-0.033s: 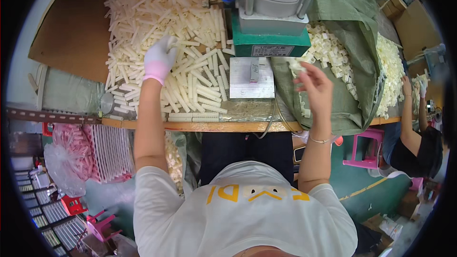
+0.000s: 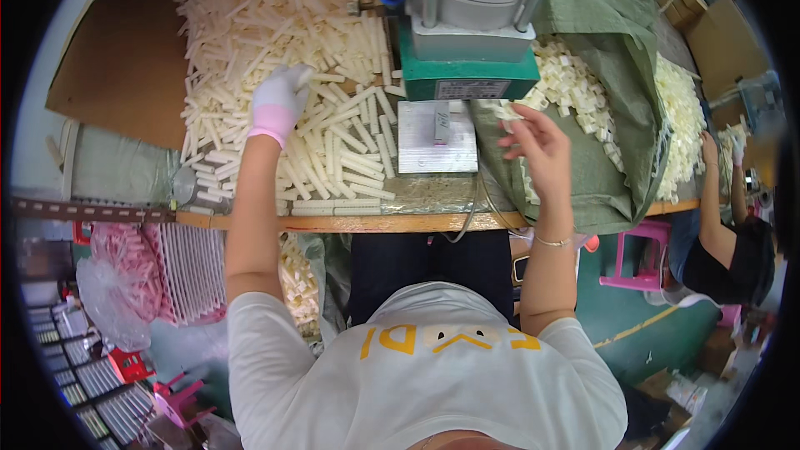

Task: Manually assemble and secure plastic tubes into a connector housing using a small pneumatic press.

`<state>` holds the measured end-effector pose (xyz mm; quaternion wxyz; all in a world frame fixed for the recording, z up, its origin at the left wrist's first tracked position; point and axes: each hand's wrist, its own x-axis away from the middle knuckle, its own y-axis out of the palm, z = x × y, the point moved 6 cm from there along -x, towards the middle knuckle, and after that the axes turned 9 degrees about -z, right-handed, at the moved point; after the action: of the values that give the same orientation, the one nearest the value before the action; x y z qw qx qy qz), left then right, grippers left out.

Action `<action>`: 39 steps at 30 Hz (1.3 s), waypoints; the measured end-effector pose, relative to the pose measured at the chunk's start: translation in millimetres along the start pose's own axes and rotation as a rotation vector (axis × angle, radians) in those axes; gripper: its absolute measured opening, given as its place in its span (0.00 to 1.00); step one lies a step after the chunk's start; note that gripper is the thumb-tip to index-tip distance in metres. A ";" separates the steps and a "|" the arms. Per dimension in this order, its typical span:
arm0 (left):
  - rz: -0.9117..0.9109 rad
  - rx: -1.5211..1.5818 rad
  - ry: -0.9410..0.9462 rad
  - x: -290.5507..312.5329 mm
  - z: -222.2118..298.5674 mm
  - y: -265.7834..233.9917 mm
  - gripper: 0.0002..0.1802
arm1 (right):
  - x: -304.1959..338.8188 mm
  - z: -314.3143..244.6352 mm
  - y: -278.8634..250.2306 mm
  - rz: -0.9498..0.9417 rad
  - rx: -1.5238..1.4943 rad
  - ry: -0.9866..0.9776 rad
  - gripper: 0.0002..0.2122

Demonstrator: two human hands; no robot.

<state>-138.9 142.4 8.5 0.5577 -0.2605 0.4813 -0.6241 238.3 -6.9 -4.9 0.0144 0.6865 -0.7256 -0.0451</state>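
In a white glove with a pink cuff, my left hand (image 2: 280,102) reaches over a heap of cream plastic tubes (image 2: 312,150). Its fingers are bent together; a tube lies by the tips, but I cannot make out what they hold. My bare right hand (image 2: 540,148) is raised over a green woven sack (image 2: 575,192), pinching a small whitish plastic piece (image 2: 505,110). Between my hands, a metal plate (image 2: 414,146) carries a small upright block (image 2: 441,123), under the green head of a press (image 2: 467,75).
Small square whitish pieces (image 2: 575,87) are heaped on the sack at right. A cardboard sheet (image 2: 117,58) borders the tubes at left. A cable (image 2: 475,212) hangs over the wooden table edge (image 2: 400,223). Far right, another person (image 2: 729,250) works beside a pink stool (image 2: 642,258).
My right hand has moved slightly left, toward the metal plate, with the small whitish plastic piece at its fingertips. My left hand stays nearly in place over the tubes.
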 end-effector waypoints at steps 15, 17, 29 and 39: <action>-0.247 0.846 0.097 24.3 138.2 11.6 0.10 | -36.4 40.4 49.5 -0.315 0.036 0.276 0.07; -0.137 0.644 0.126 30.1 146.7 35.1 0.10 | -38.5 43.8 49.9 -0.307 0.032 0.261 0.07; -0.261 0.510 0.155 39.4 175.8 59.8 0.13 | -34.4 32.3 51.4 -0.312 0.160 0.189 0.06; -0.272 0.113 0.183 38.2 183.6 47.3 0.17 | -36.6 23.5 -67.8 0.313 0.857 -0.112 0.08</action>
<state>31.1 53.2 31.9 0.4356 -0.2337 0.4546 -0.7409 305.9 27.1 -32.5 -0.3034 0.5094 -0.7733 0.2247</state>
